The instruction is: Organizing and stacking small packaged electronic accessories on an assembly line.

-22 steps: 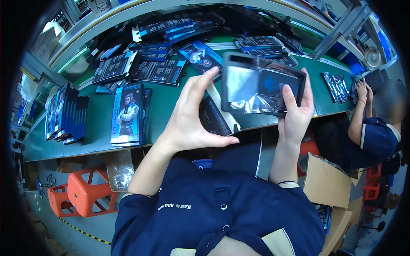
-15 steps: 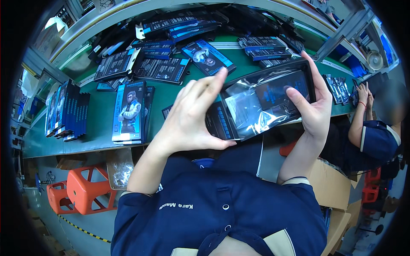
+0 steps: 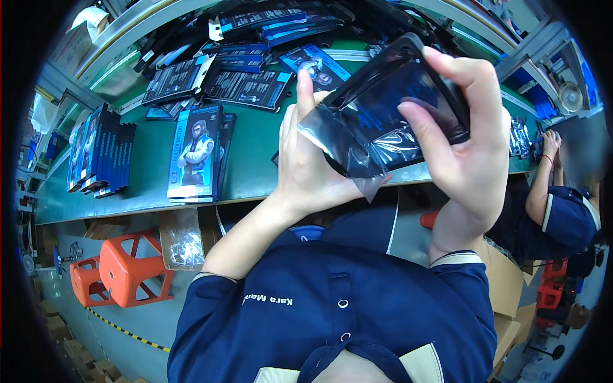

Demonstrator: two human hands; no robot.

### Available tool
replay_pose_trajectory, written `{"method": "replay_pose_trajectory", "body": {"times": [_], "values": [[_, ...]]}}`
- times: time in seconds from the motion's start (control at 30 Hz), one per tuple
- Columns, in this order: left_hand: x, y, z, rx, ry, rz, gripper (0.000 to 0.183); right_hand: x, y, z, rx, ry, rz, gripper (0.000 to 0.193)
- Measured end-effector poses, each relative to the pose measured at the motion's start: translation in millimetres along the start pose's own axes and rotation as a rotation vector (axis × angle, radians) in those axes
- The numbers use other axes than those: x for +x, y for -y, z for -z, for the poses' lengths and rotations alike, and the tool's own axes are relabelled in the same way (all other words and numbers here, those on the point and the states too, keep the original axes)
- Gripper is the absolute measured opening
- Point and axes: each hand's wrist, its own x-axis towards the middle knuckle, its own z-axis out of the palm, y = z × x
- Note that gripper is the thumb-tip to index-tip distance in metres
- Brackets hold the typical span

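A black rectangular tray (image 3: 383,105) with clear shiny plastic bag film (image 3: 345,143) is raised in front of me, tilted with its right end up. My right hand (image 3: 472,147) grips its right end, fingers behind the rim and thumb pressed over the inside. At the lower left end, my left hand (image 3: 303,159) is cupped round the tray, index finger pointing up; the film hides part of its grip. Loose film juts out from that end toward the left hand. Dark contents with blue print show dimly inside the tray.
Printed blue-and-black boxes (image 3: 195,153) stand at the table's front left, beside a row of upright boxes (image 3: 105,150). More flat boxes (image 3: 249,89) lie piled at the back. Orange stools (image 3: 134,271) are below left. A co-worker's hands (image 3: 550,143) are at right.
The tray has tipped up at its right end and moved slightly upward. My left hand has turned and closed in round the lower left end, where the film now sticks out.
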Motion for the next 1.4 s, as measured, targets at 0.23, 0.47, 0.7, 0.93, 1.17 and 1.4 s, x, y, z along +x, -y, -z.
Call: {"method": "replay_pose_trajectory", "body": {"times": [0.23,0.47,0.7,0.93,1.17,1.4], "values": [[-0.5,6.0,-8.8,0.037,-0.203,-0.062,0.142,8.5,-13.1,-32.1,0.027,0.242,0.199,0.029],[0.6,21.7,-5.2,0.003,-0.245,-0.071,0.088,-19.9,-43.3,-33.9,0.579,0.322,-0.074,0.039],[17.9,-8.4,13.0,-0.885,-0.174,0.41,0.044,-68.5,-41.5,-113.4,0.418,-0.601,-0.152,0.021],[15.6,8.9,9.6,-0.628,-0.162,0.22,0.033,-46.1,-41.8,-113.1,0.804,-0.584,-0.298,0.021],[4.7,23.6,14.8,-0.239,-0.145,0.009,0.029,-79.5,-76.5,-142.4,0.398,-0.51,0.106,0.052],[-36.6,23.6,57.1,-0.551,0.565,0.49,0.118,-48.2,-66.2,-167.2,0.876,-0.497,-0.553,0.028]]}}
